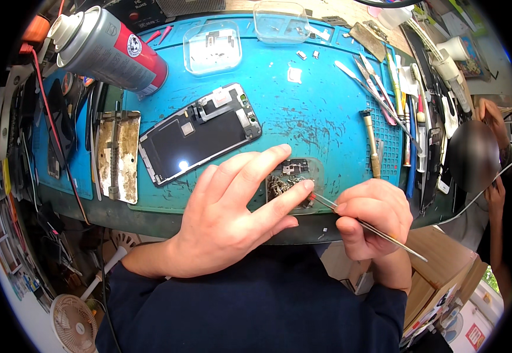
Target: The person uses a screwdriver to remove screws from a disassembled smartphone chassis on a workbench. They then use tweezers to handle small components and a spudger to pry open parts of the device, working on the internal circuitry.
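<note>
My left hand [238, 203] reaches over a small clear tray [316, 169], its fingers spread and partly covering it. Inside lie a heap of tiny screws [276, 186] and dark metal phone parts [295, 166]. Metal tweezers [394, 240] are pinched in my right hand [376, 219]. Their tips point left into the tray, close to my left index fingertip and a small red bit; whether they grip anything is too small to tell. Beyond my left hand, a phone screen assembly [167, 149] lies back side up, a flex cable folded across its upper part.
A spray can [144, 69] stands at the far left beside a metal holder [127, 154]. Two clear boxes [236, 59] sit at the back of the blue mat [326, 120]. Several tools, including a brass-coloured screwdriver [370, 138], lie right. Another person [499, 206] is at far right.
</note>
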Available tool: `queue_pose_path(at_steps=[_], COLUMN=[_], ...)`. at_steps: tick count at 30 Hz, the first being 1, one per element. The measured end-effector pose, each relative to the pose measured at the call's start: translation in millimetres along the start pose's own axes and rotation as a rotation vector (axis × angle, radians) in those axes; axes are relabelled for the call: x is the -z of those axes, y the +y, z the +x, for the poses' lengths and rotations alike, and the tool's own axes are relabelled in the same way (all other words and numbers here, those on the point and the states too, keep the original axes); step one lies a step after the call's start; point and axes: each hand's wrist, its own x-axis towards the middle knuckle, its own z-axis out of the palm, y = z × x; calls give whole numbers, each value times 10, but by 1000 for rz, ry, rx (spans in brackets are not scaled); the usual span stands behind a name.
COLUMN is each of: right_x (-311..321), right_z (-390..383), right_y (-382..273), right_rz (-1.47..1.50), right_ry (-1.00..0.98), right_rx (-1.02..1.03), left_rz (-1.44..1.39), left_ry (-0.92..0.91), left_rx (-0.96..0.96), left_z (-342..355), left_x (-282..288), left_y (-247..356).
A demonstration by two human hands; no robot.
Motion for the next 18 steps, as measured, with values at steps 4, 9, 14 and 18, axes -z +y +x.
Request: queue_pose_path(at_steps=[4, 9, 14, 18], right_x=[-24, -34, -36, -41], right_z=[9, 0, -2, -2], right_y=[24, 23, 22, 26], right_rz=[4, -13, -23, -26], right_ry=[-5, 11, 10, 8], right_rx=[22, 4, 0, 5], left_rz=[-12, -3, -3, -9], left_ry=[-14, -17, -15, -13], left_rx=[34, 42, 37, 39], left_z=[13, 11, 13, 9], left_x=[11, 13, 9, 5], left_y=[28, 34, 25, 21])
